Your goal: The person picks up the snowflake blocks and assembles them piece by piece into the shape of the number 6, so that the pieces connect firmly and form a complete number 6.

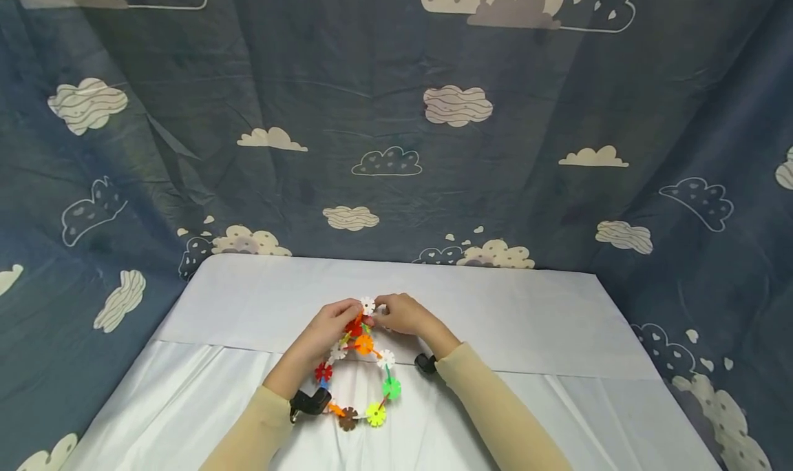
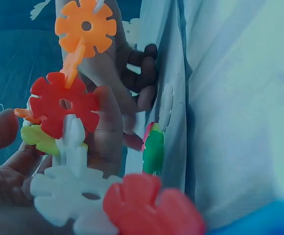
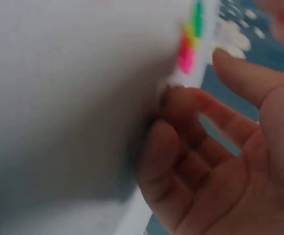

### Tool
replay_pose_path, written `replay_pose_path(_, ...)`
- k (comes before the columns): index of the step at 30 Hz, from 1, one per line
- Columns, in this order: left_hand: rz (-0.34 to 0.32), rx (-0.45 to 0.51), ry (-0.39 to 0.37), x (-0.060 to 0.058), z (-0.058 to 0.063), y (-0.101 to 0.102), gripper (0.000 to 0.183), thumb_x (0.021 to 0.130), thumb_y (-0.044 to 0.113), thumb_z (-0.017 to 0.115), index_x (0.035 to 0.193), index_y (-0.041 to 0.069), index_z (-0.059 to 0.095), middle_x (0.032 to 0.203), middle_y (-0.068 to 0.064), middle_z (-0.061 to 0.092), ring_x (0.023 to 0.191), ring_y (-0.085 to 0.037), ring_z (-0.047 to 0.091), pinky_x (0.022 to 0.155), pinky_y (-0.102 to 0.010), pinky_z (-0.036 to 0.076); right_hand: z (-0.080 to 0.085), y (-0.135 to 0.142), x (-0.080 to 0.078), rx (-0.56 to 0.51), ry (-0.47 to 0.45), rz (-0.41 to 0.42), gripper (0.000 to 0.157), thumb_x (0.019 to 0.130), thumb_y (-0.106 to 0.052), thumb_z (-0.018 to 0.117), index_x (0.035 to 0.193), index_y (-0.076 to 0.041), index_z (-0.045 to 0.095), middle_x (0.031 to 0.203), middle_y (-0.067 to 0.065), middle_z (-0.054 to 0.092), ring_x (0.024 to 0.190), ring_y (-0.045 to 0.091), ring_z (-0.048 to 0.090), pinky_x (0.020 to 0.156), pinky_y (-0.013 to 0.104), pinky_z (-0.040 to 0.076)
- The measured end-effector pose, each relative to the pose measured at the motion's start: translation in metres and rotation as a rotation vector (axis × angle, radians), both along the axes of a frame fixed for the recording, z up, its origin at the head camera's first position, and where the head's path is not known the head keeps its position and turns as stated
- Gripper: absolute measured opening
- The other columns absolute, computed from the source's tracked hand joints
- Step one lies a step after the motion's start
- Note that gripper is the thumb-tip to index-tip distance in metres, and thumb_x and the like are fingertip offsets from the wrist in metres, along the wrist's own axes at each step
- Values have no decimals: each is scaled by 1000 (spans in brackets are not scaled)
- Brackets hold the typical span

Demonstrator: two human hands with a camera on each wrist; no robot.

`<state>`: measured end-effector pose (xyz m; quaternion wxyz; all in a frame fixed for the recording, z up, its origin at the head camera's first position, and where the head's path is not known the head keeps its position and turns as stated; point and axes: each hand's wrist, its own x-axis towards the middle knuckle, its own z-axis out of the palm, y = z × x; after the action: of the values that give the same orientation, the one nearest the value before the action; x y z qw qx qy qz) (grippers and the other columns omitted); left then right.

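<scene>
A ring of colourful notched, flower-shaped plastic discs linked edge to edge hangs from my left hand [image 1: 325, 328]. In the head view, a green disc [image 1: 392, 388], a yellow disc [image 1: 376, 414] and a brown disc [image 1: 348, 419] form its lower part. In the left wrist view, the left thumb and fingers hold the ring around a red disc [image 2: 46, 100], with an orange disc [image 2: 102, 29] above. Close by on the right, my right hand [image 1: 405, 314] is at the white cloth. Its fingers are loosely curled, thumb apart, with nothing visibly held. A white disc [image 1: 367, 306] shows between both hands.
White cloth [image 1: 526, 319] covers the table. Green [image 2: 153, 154] and pink [image 3: 186, 58] pieces lie near the right fingers. A dark curtain [image 1: 372, 58] printed with clouds stands behind and at both sides. Black wrist bands [image 1: 310, 402] sit below the hands.
</scene>
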<state>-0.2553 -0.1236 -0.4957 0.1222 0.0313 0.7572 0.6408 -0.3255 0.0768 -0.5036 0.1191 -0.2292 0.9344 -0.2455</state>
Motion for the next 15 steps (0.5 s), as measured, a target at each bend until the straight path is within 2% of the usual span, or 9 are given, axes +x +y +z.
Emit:
replay_pose_path(3, 21, 17, -36, 1, -1, -1, 46, 113, 36, 52, 143, 4, 63, 150, -16, 60, 142, -34, 52, 119, -60, 42, -4, -8, 0, 109, 62, 29, 52, 97, -39, 78, 139, -10, 69, 98, 6, 77, 83, 19, 64, 79, 40, 56)
replay_pose_path(5, 24, 31, -59, 1, -2, -1, 53, 113, 42, 48, 147, 2, 59, 158, -19, 53, 149, -40, 46, 123, -64, 37, -4, -9, 0, 109, 67, 17, 48, 95, -37, 81, 134, -11, 71, 95, 3, 74, 82, 19, 61, 74, 37, 52)
replay_pose_path(8, 38, 43, -79, -1, -2, -1, 62, 114, 50, 41, 146, 0, 57, 159, -23, 49, 149, -43, 44, 124, -64, 35, -6, -6, 0, 29, 9, -11, 31, 93, -34, 83, 111, -10, 75, 79, -1, 64, 70, 16, 55, 64, 29, 43)
replay_pose_path(11, 60, 47, -98, -2, -1, -1, 63, 113, 54, 38, 140, 1, 58, 152, -23, 51, 144, -41, 46, 124, -62, 35, -7, 3, -1, -65, -62, -34, 21, 95, -30, 80, 90, -12, 69, 70, -4, 57, 63, 10, 51, 58, 22, 40)
replay_pose_path(15, 63, 48, -110, -2, -2, -2, 60, 114, 53, 38, 137, 1, 58, 151, -22, 51, 146, -39, 43, 125, -64, 33, -8, 17, -1, -139, -148, -54, 20, 95, -24, 76, 83, -12, 68, 66, -5, 56, 57, 9, 49, 54, 20, 40)
